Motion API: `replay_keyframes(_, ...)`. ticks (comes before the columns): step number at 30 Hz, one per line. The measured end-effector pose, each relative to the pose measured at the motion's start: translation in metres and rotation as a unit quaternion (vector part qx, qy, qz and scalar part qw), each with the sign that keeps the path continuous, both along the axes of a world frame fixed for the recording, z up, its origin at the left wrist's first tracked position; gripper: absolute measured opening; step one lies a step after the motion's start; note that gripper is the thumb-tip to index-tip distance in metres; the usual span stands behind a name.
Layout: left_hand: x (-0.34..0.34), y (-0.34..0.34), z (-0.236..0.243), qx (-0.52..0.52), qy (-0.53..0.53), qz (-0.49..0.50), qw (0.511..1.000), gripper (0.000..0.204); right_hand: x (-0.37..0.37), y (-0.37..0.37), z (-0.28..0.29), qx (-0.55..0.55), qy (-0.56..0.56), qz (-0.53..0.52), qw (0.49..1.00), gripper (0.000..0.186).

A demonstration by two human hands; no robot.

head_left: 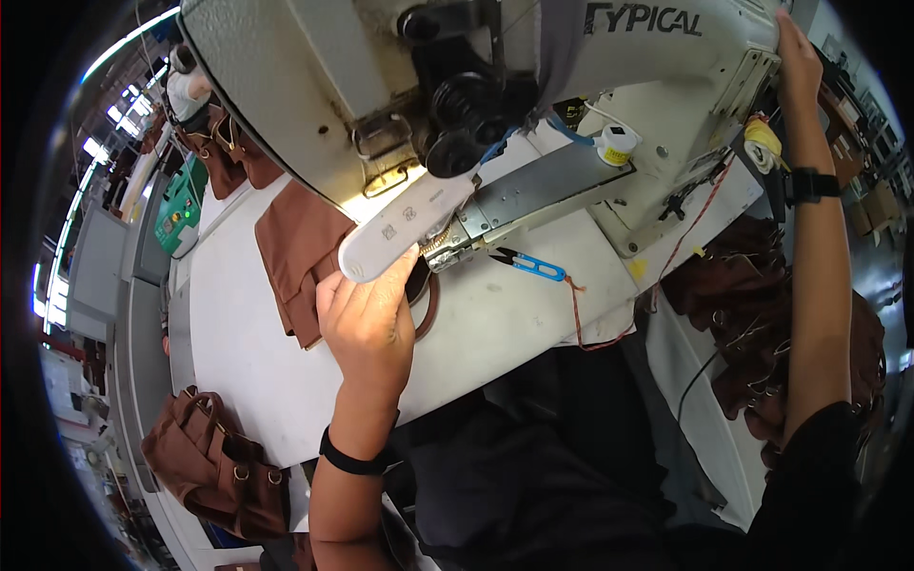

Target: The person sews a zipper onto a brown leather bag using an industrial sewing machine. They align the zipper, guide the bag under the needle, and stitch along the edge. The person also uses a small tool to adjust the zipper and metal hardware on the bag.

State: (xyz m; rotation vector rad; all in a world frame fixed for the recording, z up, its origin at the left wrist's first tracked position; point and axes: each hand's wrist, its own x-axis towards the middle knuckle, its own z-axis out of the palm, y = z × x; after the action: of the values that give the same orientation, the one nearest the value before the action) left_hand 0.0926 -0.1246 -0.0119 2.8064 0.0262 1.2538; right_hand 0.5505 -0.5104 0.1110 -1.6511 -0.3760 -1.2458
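Note:
My left hand is at the sewing end of a large pale sewing machine, its fingers bent around a brown leather piece. A flat brown leather panel lies left of the hand, and a curved brown strap shows on its right. A white elongated cover hangs over the fingertips and hides part of the grip. My right hand reaches up to the machine's far right end. Its fingers are mostly out of sight behind the housing there.
Blue thread snips on a red cord lie on the white table. A white thread spool sits on the machine. A brown bag stands lower left; several brown bags are heaped at right. A person is far left.

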Motion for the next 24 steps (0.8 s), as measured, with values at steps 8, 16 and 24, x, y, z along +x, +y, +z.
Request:
replay_keyframes(8,0.004,0.0,0.001,-0.009,-0.001,-0.023,1.0,0.033,-0.055,-0.011,-0.027,0.142,0.158,0.101,0.972,0.057)
replay_keyframes(16,0.007,0.0,0.001,0.012,-0.015,-0.016,1.0,0.03,-0.061,0.0,-0.05,0.199,0.167,0.193,0.946,0.061)
replay_keyframes(24,0.005,-0.002,0.005,0.031,-0.001,-0.004,1.0,0.029,-0.062,0.011,-0.055,0.239,0.173,0.244,0.924,0.064)
